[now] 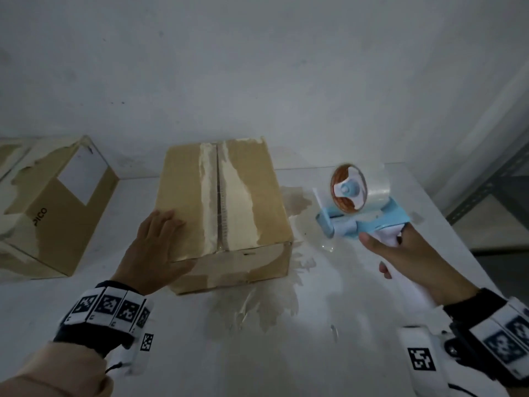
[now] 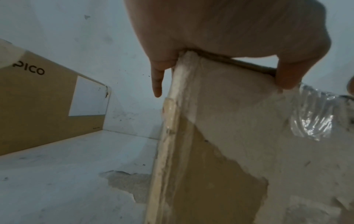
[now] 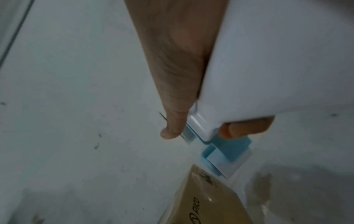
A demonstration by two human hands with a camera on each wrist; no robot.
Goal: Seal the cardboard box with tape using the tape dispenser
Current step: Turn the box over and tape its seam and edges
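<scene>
Brown cardboard box [image 1: 223, 213], pale torn patches; blue-white tape dispenser [image 1: 355, 207], seemingly clear tape.

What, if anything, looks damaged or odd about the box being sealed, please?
The cardboard box has its outer paper torn away in pale strips beside the top seam and on its near face. Crumpled clear tape clings to its near top edge. Torn paper scraps stick to the table.

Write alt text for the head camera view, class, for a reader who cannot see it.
A left hand rests flat on a closed cardboard box on a white table, while the right hand holds a blue tape dispenser beside it. Another box sits further left.
</scene>
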